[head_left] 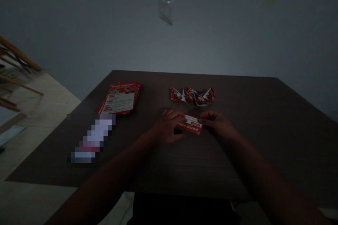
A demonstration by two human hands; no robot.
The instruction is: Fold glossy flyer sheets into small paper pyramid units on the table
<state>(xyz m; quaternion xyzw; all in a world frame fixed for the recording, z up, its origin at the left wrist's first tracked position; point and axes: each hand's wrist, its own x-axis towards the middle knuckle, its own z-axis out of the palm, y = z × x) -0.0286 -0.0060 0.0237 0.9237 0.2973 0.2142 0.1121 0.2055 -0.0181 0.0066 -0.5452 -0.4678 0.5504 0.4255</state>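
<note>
A red and white printed leaflet, folded into a small rectangle, lies on the table between my hands. My left hand rests over its left end, fingers laid flat across the paper and the thumb spread away toward me. At the right end, the thumb and fingers of my right hand pinch the leaflet's upper corner. Just beyond my hands stand several folded paper pieces in the same red print, pointed and set close together in a row.
A stack of red and white leaflets lies at the table's far left. Nearer me is a blurred-out, pale oblong thing. A wall rises behind the table, with a clear plastic bag on it. Wooden legs show at left.
</note>
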